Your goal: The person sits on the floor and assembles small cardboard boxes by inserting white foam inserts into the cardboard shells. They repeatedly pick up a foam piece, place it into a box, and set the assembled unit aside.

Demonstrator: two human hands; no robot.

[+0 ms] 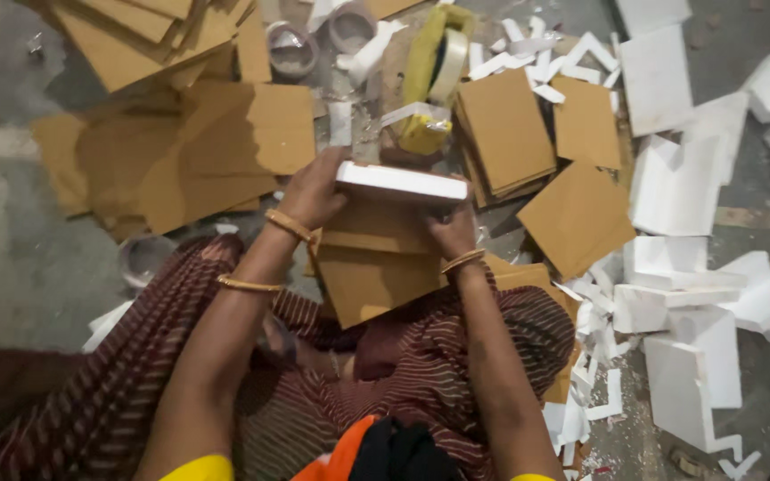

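**White slab held in both hands over the lap, cardboard under it**

We see the white foam slab point(400, 182) held flat-ish at chest-front, above the lap, edge toward the camera. Left hand point(312, 190) wraps its left end, fingers curled over the top edge, grip pressed onto the slab. Right hand point(453, 230) comes up from below at the right end; its fingers are mostly hidden behind the slab, so we read it as clamped on the slab but can't see the pads.

Directly beneath: brown cardboard sheets point(372, 267) resting on the lap, touching or nearly touching the slab's underside, we can't tell which.

Just beyond the slab: a yellow tape dispenser point(432, 71) with a loose strip hanging. Further out on the floor point(11, 249): two tape rolls point(292, 49), a cardboard stack point(503, 132) to the right, more brown sheets to the left, white foam blocks point(681, 312) and offcuts scattered on the right.

Risks, as we judge them:
- Foam is brittle; squeezing the ends or bending it may snap a corner.
- The lap sheets aren't pinned, so they could slide off and misalign.
- The loose tape strip sits close and may stick to the slab or a sleeve.
- Offcuts around the knees could get trapped between layers.
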